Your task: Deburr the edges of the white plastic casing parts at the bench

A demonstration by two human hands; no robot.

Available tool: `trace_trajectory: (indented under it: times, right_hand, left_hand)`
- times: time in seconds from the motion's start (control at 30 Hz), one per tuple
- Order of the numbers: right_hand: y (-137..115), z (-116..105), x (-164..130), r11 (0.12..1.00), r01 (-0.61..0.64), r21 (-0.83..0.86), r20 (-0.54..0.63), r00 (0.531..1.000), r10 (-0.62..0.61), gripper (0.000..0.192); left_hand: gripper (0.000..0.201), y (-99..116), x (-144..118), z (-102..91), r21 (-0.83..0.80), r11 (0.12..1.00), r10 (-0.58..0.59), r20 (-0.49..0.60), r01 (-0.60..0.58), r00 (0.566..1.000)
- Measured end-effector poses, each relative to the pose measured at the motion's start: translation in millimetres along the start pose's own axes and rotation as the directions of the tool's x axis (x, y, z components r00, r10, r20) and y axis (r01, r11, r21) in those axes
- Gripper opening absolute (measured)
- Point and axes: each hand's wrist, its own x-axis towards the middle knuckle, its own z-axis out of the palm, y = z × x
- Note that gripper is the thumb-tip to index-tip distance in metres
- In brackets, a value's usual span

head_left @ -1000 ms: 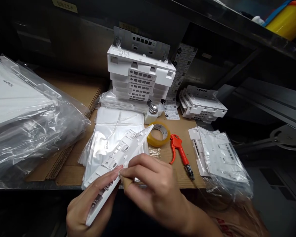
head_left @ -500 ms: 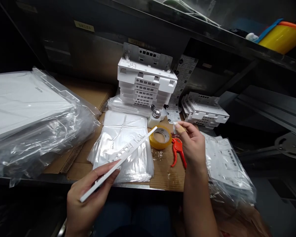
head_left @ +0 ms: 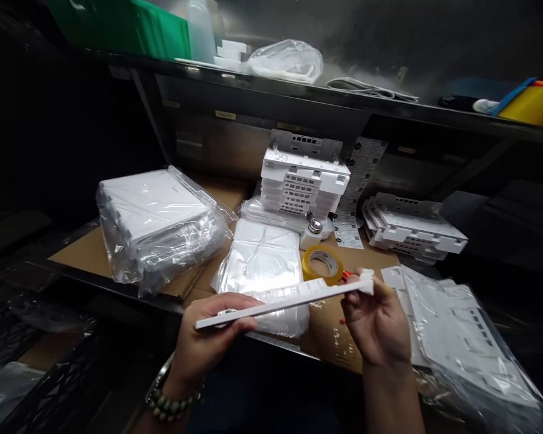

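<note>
My left hand [head_left: 210, 337] grips one end of a thin white plastic panel [head_left: 294, 299] seen nearly edge-on, with cut-outs along its upper side. At the panel's right end, my right hand [head_left: 382, 328] is closed on a small crumpled white wipe [head_left: 366, 281], which is up against the panel's end. Beneath the panel lies a stack of clear plastic bags [head_left: 266, 247]. Just beyond my right hand are a roll of yellow tape [head_left: 306, 268] and a red-handled tool [head_left: 346, 275], mostly hidden. A small pump bottle [head_left: 310, 241] with its metal lid raised stands behind the tape.
Stacked white housings [head_left: 305, 175] stand at the back, with a smaller stack [head_left: 416, 232] to the right. Bagged white panels lie left [head_left: 158, 205] and right [head_left: 466, 331]. A label strip [head_left: 350, 223] hangs behind. Overhead, a shelf holds a green bin [head_left: 127, 30].
The panel has swung flatter and moved right with my left hand. My right hand has brought the wipe from beside the tape to the panel's end. The view has shifted left.
</note>
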Motion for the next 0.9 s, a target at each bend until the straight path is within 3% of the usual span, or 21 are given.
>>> trace_trajectory:
  times: [0.1, 0.17, 0.2, 0.27, 0.3, 0.37, 0.53, 0.63, 0.73, 0.8, 0.9]
  right_hand:
    - [-6.3, 2.1, -19.6, 0.997, 0.055, 0.049, -0.028, 0.998, -0.053, 0.021]
    - [-11.0, 2.3, -32.8, 0.992, 0.11, 0.054, -0.034, 0.994, -0.108, 0.022]
    - [-13.3, 1.2, -38.4, 0.989, 0.139, 0.058, -0.04, 0.99, -0.137, 0.024]
    - [-17.4, -3.8, -47.2, 0.979, 0.191, 0.069, -0.061, 0.98, -0.187, 0.028]
    - [-19.1, -7.5, -50.4, 0.974, 0.215, 0.068, -0.072, 0.975, -0.21, 0.03]
    - [-21.3, -15.5, -55.4, 0.967, 0.25, 0.046, -0.085, 0.966, -0.246, 0.03]
    - [-20.1, -28.6, -61.3, 0.962, 0.265, 0.067, -0.134, 0.958, -0.255, 0.024]
    - [-18.8, -32.3, -56.2, 0.955, 0.248, 0.161, -0.159, 0.962, -0.223, 0.022]
    - [-18.0, -36.5, -45.5, 0.945, 0.276, 0.177, -0.23, 0.945, -0.233, 0.014]
    - [-16.5, -38.2, -39.4, 0.945, 0.31, 0.104, -0.322, 0.91, -0.263, 0.012]
    - [-12.6, -35.8, -38.1, 0.945, 0.324, -0.042, -0.378, 0.87, -0.315, 0.015]
  left_hand:
    - [0.074, -2.6, -1.7, 9.2, -0.223, 0.971, 0.082, -0.031, -0.087, 0.996]
    - [0.087, -2.2, -0.6, 16.7, -0.509, 0.86, -0.097, -0.097, 0.035, 0.991]
    - [0.085, -1.0, 0.9, 19.8, -0.659, 0.738, -0.263, -0.078, 0.148, 0.962]
    - [0.068, 2.0, 5.5, 24.3, -0.832, 0.431, -0.565, 0.054, 0.35, 0.824]
    - [0.061, 3.0, 8.2, 25.9, -0.857, 0.317, -0.656, 0.112, 0.407, 0.747]
    - [0.056, 3.2, 12.6, 29.5, -0.859, 0.196, -0.743, 0.185, 0.473, 0.643]
    - [0.06, -0.6, 9.6, 48.7, -0.798, 0.035, -0.731, 0.39, 0.602, 0.56]
    - [0.053, 4.0, 2.5, 57.9, -0.736, -0.103, -0.645, 0.562, 0.669, 0.519]
    - [0.058, 14.9, -1.4, 57.4, -0.686, -0.258, -0.545, 0.684, 0.68, 0.484]
    - [0.063, 22.8, -1.0, 54.1, -0.675, -0.338, -0.504, 0.718, 0.656, 0.48]
    - [0.067, 30.6, 2.5, 50.2, -0.709, -0.356, -0.531, 0.689, 0.609, 0.492]
